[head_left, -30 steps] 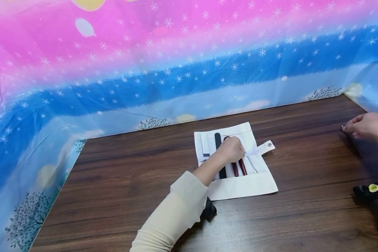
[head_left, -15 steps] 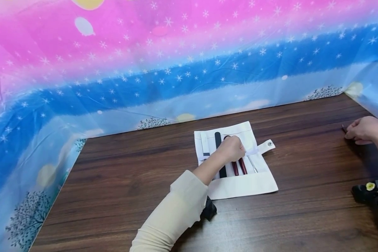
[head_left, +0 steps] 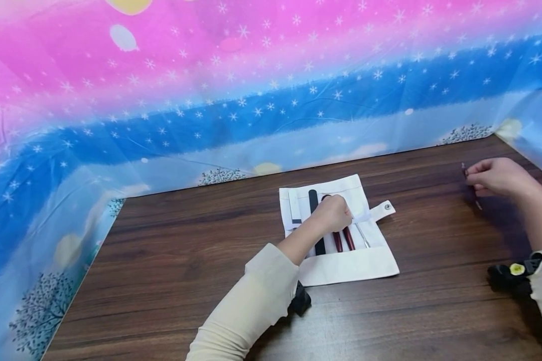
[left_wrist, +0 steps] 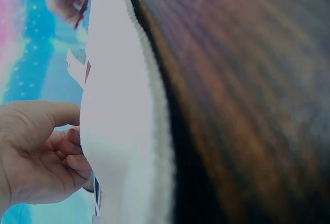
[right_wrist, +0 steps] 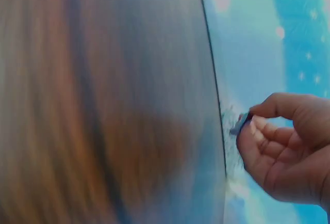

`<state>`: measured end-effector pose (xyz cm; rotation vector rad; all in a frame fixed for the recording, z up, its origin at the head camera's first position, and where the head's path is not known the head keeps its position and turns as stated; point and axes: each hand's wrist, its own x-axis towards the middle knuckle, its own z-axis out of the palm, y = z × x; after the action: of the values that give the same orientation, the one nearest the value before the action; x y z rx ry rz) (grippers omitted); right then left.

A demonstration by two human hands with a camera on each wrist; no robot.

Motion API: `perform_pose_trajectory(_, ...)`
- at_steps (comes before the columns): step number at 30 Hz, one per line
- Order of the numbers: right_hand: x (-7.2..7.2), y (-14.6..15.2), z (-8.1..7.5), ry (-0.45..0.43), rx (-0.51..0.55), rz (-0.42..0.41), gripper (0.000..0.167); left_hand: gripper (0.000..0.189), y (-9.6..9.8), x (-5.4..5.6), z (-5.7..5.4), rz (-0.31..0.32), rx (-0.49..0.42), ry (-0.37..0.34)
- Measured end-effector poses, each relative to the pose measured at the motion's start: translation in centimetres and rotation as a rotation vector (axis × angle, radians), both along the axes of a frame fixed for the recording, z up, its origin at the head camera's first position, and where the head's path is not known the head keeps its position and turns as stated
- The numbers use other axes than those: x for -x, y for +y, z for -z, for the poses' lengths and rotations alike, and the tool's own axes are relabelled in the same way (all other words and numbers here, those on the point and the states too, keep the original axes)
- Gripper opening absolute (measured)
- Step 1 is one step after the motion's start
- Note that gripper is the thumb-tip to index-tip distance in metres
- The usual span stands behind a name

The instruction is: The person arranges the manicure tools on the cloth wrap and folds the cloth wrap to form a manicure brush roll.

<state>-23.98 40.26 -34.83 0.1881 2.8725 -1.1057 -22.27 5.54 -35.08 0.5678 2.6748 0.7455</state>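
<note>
A white fabric tool pouch [head_left: 348, 268] lies unrolled on the table. My left hand [head_left: 331, 214] is over its middle, fingers curled at the white band [head_left: 363, 216] that crosses it; the fingertips are partly hidden. In the left wrist view, the left hand [left_wrist: 44, 154] shows beyond the pouch's near edge [left_wrist: 124, 105]. Under that hand lie a black flat bar [head_left: 319, 246] and a tool with two dark red handles [head_left: 348, 239]. Off to the right, my right hand [head_left: 499, 176] pinches a slim dark red tool [head_left: 472, 193] with light tips, held above the table.
Also in the pouch are a white flat strip [head_left: 294, 205] at the left and a thin silver tool [head_left: 362, 235] at the right. A strap with a snap [head_left: 387, 206] sticks out rightward. Patterned cloth [head_left: 253, 110] rises behind the brown wooden table [head_left: 171, 260].
My right hand has moved left toward the pouch, bringing the slim dark red tool with it. The left hand stays where it was on the pouch.
</note>
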Motion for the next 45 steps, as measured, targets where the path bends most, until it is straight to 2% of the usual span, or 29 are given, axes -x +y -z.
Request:
perform_pose_trajectory(3,0.1,-2.5,-0.9,0.059,0.09,-0.091,0.037,0.048,0.0,-0.1,0.0,-0.002,0.008,0.003)
perform_pose_trajectory(8,0.4,-6.8,-1.5,0.164,0.174,-0.172,0.033,0.048,0.1,-0.2,-0.2,-0.008,0.019,0.013)
perform_pose_trajectory(13,0.3,-10.3,-2.3,0.252,0.169,-0.194,0.026,0.048,0.0,-0.2,-0.2,-0.007,0.025,0.022)
perform_pose_trajectory(21,0.3,-14.6,-2.1,0.303,0.409,-0.245,0.019,0.048,-0.1,-0.1,-0.2,0.003,0.02,0.021)
perform_pose_trajectory(24,0.4,-15.8,-1.8,0.287,0.457,-0.273,0.018,0.048,-0.1,0.1,-0.2,0.005,0.028,0.021)
perform_pose_trajectory(27,0.6,-16.8,-1.4,0.232,0.467,-0.285,0.019,0.047,-0.1,0.1,-0.3,-0.008,0.02,0.018)
perform_pose_trajectory(30,0.7,-17.2,-1.1,0.172,0.459,-0.268,0.019,0.047,0.2,0.1,-0.3,-0.013,-0.01,0.018)
perform_pose_trajectory(33,0.6,-17.5,-0.9,0.125,0.443,-0.247,0.02,0.046,0.6,0.2,-0.3,0.007,-0.019,0.043)
perform_pose_trajectory(37,0.5,-17.7,-0.6,0.075,0.429,-0.223,0.024,0.045,1.1,0.2,-0.2,0.063,0.039,0.092)
perform_pose_trajectory(40,0.6,-17.8,-0.3,0.038,0.419,-0.225,0.027,0.044,1.4,0.2,-0.1,0.084,0.08,0.101)
perform_pose_trajectory(45,1.0,-18.3,0.0,-0.029,0.384,-0.232,0.03,0.043,1.2,0.2,-0.1,0.067,0.082,0.074)
